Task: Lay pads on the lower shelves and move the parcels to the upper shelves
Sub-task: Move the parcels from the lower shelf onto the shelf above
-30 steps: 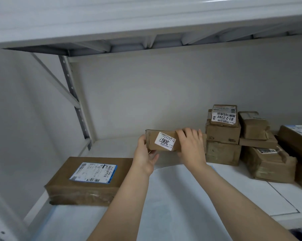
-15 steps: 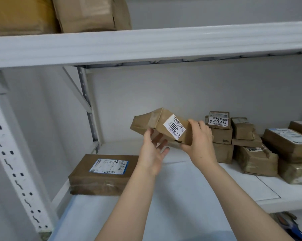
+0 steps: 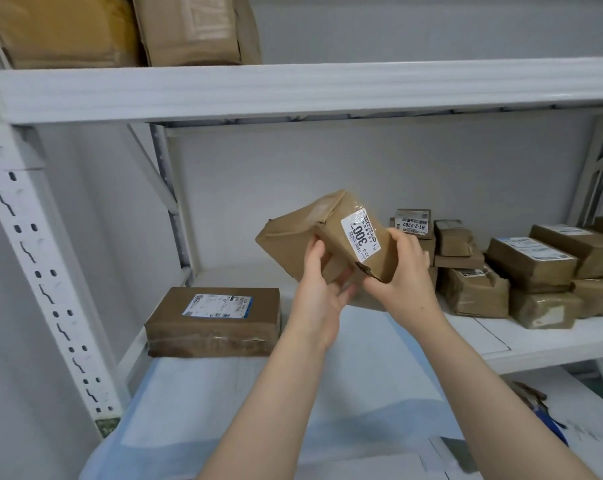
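The parcel [image 3: 303, 230] is held tilted in the air, above the lower shelf [image 3: 553, 355] and below the upper shelf [image 3: 293, 88]. The left hand [image 3: 319, 289] grips its near lower corner, and the right hand [image 3: 405, 275] grips its right end; the parcel hides most of the right hand's fingers. On the label [image 3: 360, 235] only "300" can be read. A pad [image 3: 293, 393] covers the lower shelf. A flat parcel [image 3: 213, 320] lies at the left. The stacked parcels [image 3: 501, 271] are cut off at the right edge, and the upper parcels [image 3: 120, 29] at the top edge.
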